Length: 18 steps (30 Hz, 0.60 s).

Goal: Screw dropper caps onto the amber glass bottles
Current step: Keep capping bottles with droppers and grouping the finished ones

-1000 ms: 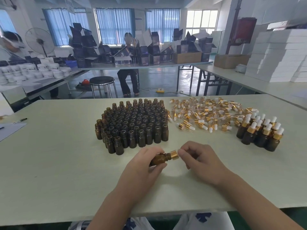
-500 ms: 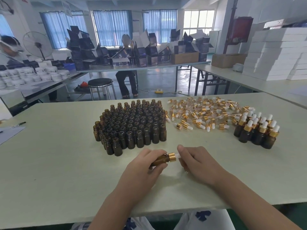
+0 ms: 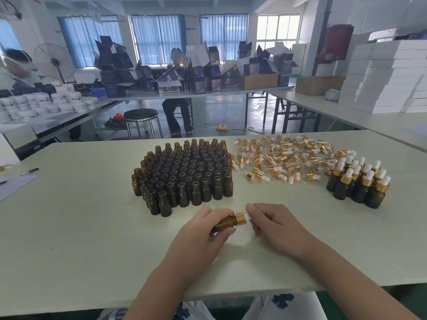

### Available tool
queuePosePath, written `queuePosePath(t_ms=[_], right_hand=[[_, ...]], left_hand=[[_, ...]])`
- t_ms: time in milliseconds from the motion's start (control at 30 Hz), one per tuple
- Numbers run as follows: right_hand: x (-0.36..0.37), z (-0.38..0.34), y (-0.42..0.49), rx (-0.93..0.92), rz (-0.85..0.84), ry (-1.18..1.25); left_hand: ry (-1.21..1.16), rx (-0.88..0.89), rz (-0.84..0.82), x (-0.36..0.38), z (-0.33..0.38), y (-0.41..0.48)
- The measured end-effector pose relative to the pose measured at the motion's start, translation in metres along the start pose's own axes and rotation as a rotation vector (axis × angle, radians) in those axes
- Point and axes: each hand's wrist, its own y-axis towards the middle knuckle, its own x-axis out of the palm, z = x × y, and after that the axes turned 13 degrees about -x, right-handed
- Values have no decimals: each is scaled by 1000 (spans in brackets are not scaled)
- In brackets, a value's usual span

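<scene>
Left grip [image 3: 203, 236] is wrapped around an amber bottle [image 3: 225, 224], tipped sideways just above the surface [image 3: 92, 227]. Its gold dropper cap [image 3: 240, 218] points at the right grip [image 3: 277, 227], whose fingertips touch the white bulb; pinching or not, I can't tell. Beyond the left grip stands a packed cluster of open bottles [image 3: 184, 172]. Past the right grip, loose caps [image 3: 282, 155] lie scattered, and farther right stand capped bottles [image 3: 360, 181].
</scene>
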Motion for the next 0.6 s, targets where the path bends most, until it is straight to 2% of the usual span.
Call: queuePosePath(t_ms=[100,333,600], right_hand=[[0,1,1,41,-3,-3],[-2,4,-2,4,-55,70],[0,-1,0,-8,-14,27]], left_hand=[[4,2,-1,0,0,0],[7,8,9,-1,1,0],[14,5,-1,1,-1,1]])
